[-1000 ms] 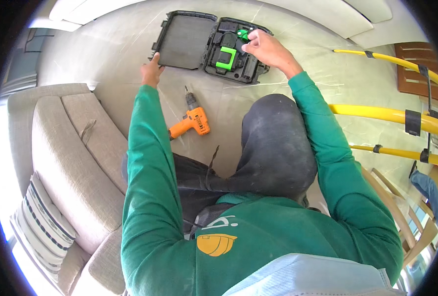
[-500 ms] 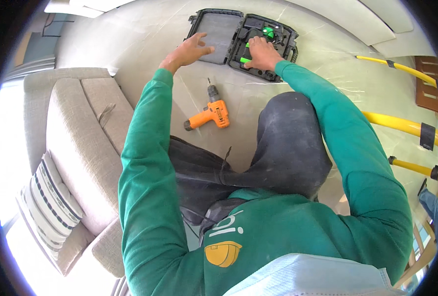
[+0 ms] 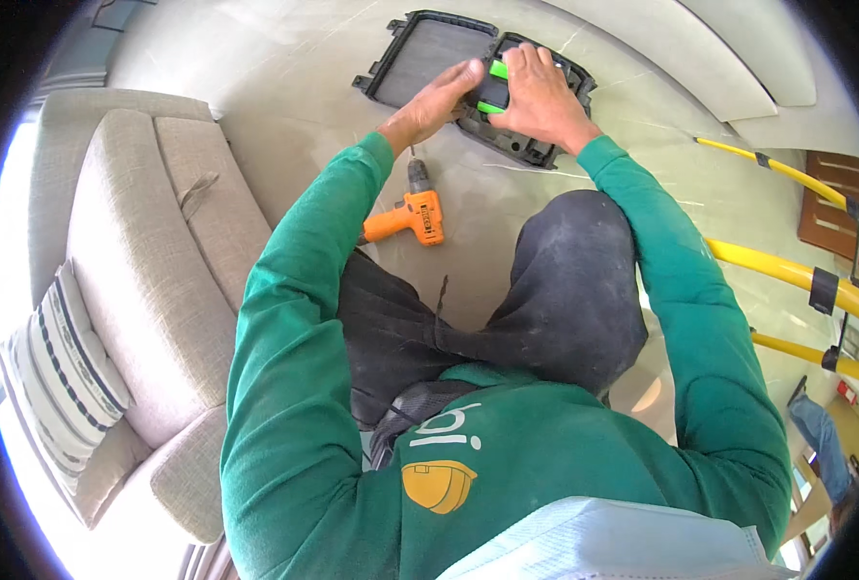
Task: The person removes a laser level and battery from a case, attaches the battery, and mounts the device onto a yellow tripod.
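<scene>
Above the black hard case (image 3: 436,60), which lies spread open on the floor, my right hand (image 3: 545,104) wraps around a black-and-green boxy device (image 3: 490,94). Its bright green strips show between my hands; the rest is hidden by my fingers. My left hand (image 3: 439,101) is closed at the device's left side, thumb uppermost, its other fingers mostly hidden. Between me and the case, an orange cordless drill (image 3: 415,215) lies on its side with its chuck toward the case.
A beige sofa (image 3: 149,261) with a striped cushion (image 3: 67,372) stands on my left. Yellow tubular bars with black bands (image 3: 787,271) are at the right, near a brown slatted wooden piece (image 3: 835,208). A white curved panel (image 3: 671,58) runs along the far right.
My right hand has lifted the black-and-green device out of the case's right half. My left hand has moved right to meet it.
</scene>
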Demonstrator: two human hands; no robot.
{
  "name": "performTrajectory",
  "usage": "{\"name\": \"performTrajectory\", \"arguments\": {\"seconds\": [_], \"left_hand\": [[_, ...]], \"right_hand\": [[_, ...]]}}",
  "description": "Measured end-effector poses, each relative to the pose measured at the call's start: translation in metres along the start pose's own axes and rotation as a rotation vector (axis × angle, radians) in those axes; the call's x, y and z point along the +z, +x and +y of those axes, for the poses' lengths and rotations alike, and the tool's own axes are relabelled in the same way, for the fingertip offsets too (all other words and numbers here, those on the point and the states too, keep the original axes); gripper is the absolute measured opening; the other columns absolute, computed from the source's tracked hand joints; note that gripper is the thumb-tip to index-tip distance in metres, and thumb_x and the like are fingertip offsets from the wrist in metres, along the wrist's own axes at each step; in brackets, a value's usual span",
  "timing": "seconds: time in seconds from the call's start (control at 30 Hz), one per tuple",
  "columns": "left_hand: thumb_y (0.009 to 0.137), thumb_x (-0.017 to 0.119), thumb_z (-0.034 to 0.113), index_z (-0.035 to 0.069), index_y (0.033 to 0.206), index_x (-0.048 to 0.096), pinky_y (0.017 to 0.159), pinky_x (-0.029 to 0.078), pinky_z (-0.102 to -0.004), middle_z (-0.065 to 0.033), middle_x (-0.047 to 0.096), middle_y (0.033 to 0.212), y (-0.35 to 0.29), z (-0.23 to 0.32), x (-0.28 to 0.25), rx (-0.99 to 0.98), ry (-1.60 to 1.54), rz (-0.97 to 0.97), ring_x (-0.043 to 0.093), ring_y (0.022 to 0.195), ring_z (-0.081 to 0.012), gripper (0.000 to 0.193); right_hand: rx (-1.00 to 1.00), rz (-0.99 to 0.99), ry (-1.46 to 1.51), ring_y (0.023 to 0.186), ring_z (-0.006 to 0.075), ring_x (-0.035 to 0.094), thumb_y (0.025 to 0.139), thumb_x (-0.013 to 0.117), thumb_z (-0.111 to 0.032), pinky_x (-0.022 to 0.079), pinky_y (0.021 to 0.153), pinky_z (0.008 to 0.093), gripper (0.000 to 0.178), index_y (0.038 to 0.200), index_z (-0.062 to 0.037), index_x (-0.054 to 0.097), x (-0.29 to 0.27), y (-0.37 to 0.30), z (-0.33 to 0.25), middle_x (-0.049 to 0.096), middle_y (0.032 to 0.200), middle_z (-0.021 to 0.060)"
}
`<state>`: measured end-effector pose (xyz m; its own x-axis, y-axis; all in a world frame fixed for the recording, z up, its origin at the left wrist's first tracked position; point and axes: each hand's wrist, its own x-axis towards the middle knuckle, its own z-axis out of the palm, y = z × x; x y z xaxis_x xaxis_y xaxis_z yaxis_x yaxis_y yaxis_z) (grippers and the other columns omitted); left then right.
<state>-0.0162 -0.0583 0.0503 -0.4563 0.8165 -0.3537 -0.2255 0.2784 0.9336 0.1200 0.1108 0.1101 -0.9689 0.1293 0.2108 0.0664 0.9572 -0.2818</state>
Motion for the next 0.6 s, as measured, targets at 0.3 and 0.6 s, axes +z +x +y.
{"name": "performTrajectory", "arguments": {"seconds": [0.3,0.6], "left_hand": [[0.1,0.038,0.082,0.011,0.148,0.054,0.106,0.059,-0.0519,-0.0129,0.065,0.141,-0.004,0.08,-0.004,0.026,-0.771,-0.347,0.068,0.127,-0.0299,0.088],[0.106,0.04,0.067,-0.003,0.145,0.055,0.099,0.063,-0.0537,-0.0322,0.062,0.135,0.02,0.084,-0.015,0.088,-1.27,-0.782,0.067,0.116,-0.0487,0.082]], "right_hand": [[0.011,0.364,0.345,0.115,0.0322,0.062,0.092,0.083,-0.029,0.052,0.1,0.0425,0.07,0.141,0.0055,0.048,-0.115,0.024,-0.056,0.061,0.124,0.0213],[0.143,0.523,0.576,0.122,0.0335,0.06,0.099,0.071,-0.019,0.048,0.106,0.0432,0.063,0.148,0.0081,0.041,-0.135,0.02,-0.053,0.06,0.129,0.0255]]}}
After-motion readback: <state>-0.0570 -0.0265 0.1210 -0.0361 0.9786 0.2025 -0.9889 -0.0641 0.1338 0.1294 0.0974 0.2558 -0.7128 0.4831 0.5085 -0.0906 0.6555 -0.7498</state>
